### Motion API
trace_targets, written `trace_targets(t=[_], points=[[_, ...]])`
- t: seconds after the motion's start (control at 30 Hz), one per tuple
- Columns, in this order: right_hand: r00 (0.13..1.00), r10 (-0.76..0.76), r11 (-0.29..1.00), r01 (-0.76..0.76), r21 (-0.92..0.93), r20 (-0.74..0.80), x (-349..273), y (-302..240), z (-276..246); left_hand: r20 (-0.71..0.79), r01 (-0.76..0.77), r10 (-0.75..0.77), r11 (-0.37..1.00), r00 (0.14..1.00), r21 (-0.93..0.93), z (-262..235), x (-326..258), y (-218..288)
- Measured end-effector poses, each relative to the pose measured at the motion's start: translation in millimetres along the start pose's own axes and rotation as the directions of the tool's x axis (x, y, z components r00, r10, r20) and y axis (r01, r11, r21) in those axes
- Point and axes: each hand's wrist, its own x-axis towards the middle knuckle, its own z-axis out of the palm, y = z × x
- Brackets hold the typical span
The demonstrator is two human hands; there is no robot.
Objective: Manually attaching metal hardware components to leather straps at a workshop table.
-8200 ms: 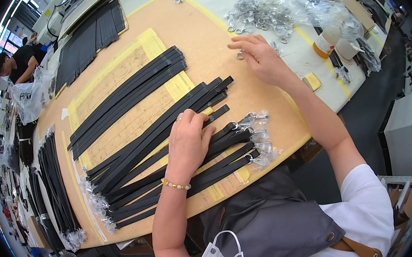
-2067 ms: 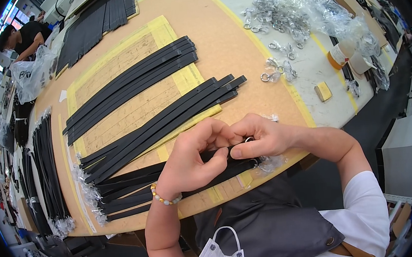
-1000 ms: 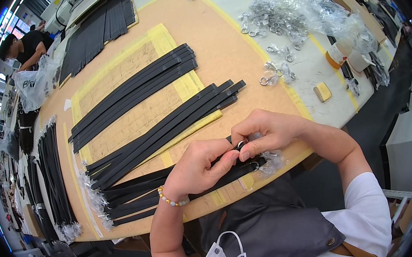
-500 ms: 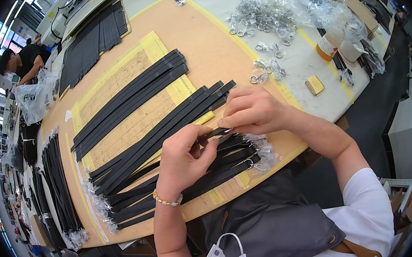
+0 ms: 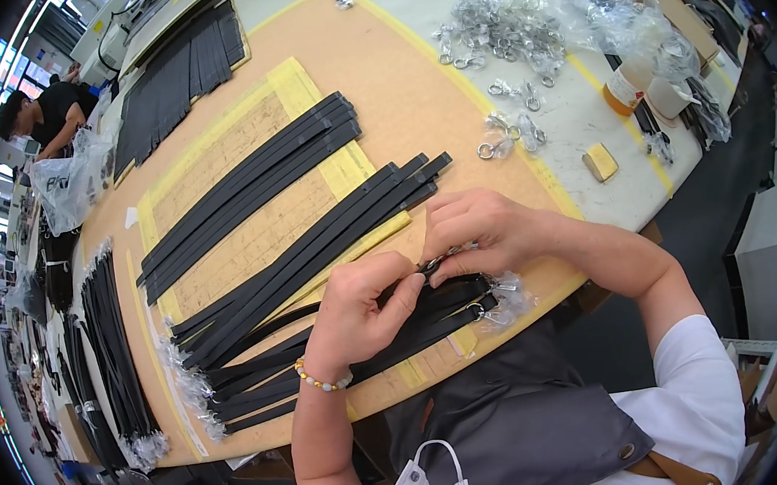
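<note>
My left hand (image 5: 358,309) pinches the end of a black strap (image 5: 412,289) over the near edge of the tan board (image 5: 410,81). My right hand (image 5: 481,231) meets it from the right, its fingertips closed on a small silver metal ring (image 5: 434,261) at that strap end. Under both hands lies a bundle of black straps (image 5: 307,363) in clear plastic, some with rings fitted at the right ends. A row of loose black straps (image 5: 315,254) runs diagonally just beyond my hands.
More black straps (image 5: 243,186) lie across a yellow-edged mat. Loose metal rings (image 5: 509,133) and plastic bags of them (image 5: 526,14) sit at the far right, beside a small yellow block (image 5: 600,162). Strap bundles (image 5: 114,353) line the left; another person (image 5: 44,117) works far left.
My right hand reached to the loose rings, came back, and both hands now meet at a strap end, shifted slightly up and right over the last second.
</note>
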Motion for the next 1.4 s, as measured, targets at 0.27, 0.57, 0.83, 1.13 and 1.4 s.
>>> trace_targets(t=[0.27, 0.57, 0.83, 1.13, 1.4], points=[[0.962, 0.268, 0.962, -0.270, 0.034, 0.060, -0.3, 11.2, -21.0, 0.071, 0.082, -0.078, 0.995, 0.994, -0.049, 23.0, 4.6, -8.5], [0.807, 0.541, 0.774, -0.588, -0.236, -0.235, -11.9, 39.2, -35.7, -0.139, 0.071, -0.038, 0.969, 0.990, 0.238, 26.7, 11.1, -30.2], [0.856, 0.504, 0.695, -0.483, 0.532, 0.118, -9.7, 32.2, -17.6, -0.227, -0.141, 0.243, 0.910, 0.943, 0.389, 23.1, 23.8, -29.8], [0.813, 0.503, 0.757, -0.578, -0.304, -0.293, -40.2, 37.9, -108.6, -0.385, 0.047, 0.028, 0.982, 0.922, 0.182, 21.3, 23.4, -53.4], [0.748, 0.658, 0.703, -0.652, -0.283, -0.088, -27.7, 28.2, -73.8, -0.401, -0.011, -0.045, 0.991, 0.915, -0.135, 23.0, 17.4, -54.6]])
